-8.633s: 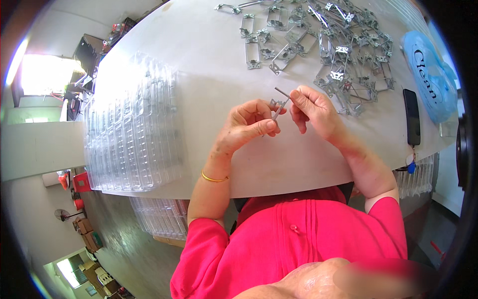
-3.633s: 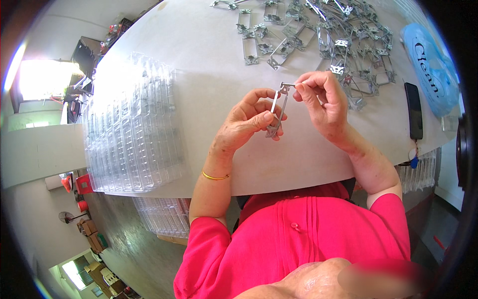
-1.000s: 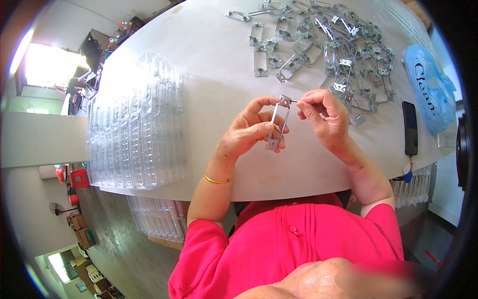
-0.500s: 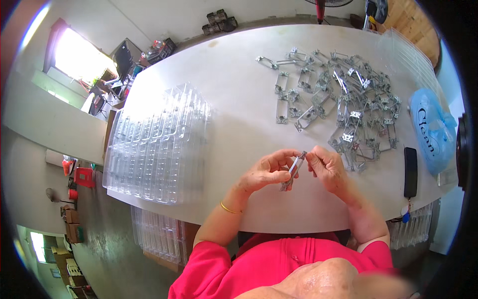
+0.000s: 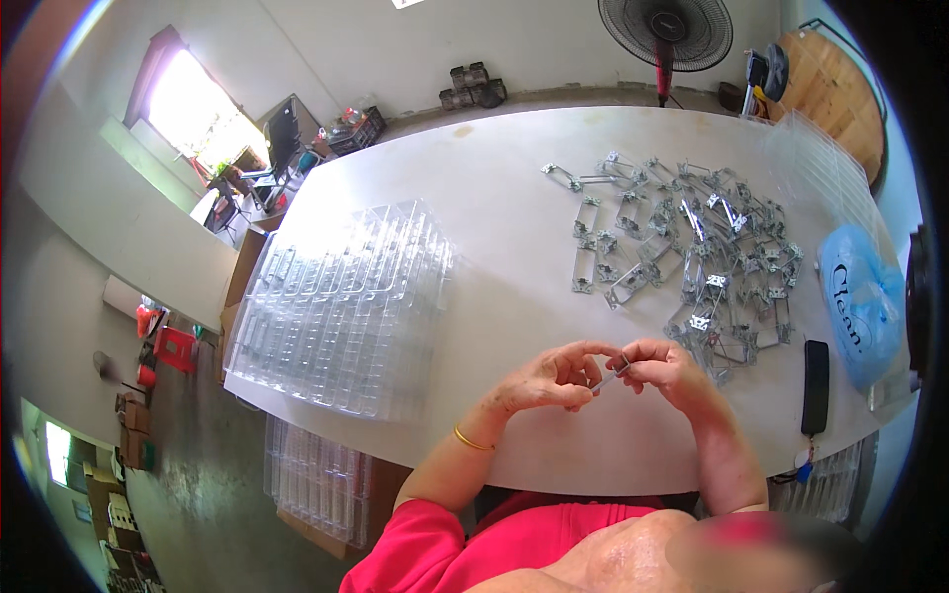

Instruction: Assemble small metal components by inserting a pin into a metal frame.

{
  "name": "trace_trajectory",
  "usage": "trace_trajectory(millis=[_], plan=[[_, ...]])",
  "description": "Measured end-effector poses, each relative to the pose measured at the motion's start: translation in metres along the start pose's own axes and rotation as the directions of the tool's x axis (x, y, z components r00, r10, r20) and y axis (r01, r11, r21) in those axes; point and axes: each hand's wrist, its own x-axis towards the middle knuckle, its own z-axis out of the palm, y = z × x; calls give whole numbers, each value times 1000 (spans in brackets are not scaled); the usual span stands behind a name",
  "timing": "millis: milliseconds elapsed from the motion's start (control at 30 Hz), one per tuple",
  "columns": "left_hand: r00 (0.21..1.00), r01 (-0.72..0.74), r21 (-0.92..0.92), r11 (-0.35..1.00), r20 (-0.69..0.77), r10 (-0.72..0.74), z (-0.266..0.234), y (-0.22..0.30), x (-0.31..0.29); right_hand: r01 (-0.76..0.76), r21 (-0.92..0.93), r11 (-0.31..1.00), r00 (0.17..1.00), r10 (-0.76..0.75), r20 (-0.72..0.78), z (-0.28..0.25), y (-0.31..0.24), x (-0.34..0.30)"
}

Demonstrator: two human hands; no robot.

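Above the near part of the table, my left hand (image 5: 547,381) and my right hand (image 5: 662,372) meet at a small, narrow metal bracket (image 5: 606,381). Between its thumb and fingers the left hand grips the bracket's long side. My right thumb and fingertips are closed on the other end, covering most of it. The finer details of that end are too small to make out. Beyond my right hand spreads a loose heap of similar grey metal brackets (image 5: 714,282), long open frames with fittings at their ends.
A stack of clear plastic trays (image 5: 336,316) stands on the table (image 5: 514,247) at left. To the right lie a blue plastic bag (image 5: 858,306), a black case (image 5: 815,385) and more clear trays (image 5: 825,163). Past the far edge stands a fan (image 5: 664,30).
The view has tilted up, showing more of the fan and far wall. My right fingers have come onto the bracket's end, and the bracket has turned, lying flatter.
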Motion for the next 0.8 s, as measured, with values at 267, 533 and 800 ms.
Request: trace_trajectory(millis=[267, 533, 800], plan=[[996, 77, -67, 995, 56, -73, 7, 7, -6, -71, 169, 983, 997, 66, 35, -1, 10, -4], [990, 107, -19, 994, 92, -105, -10, 1, 2, -98, -106, 989, 995, 97, -15, -2, -3, 6], [993, 115, -41, 992, 11, -115, -6, 2, 4, 31, 142, 989, 988, -9, -153, 7, 13, 6]])
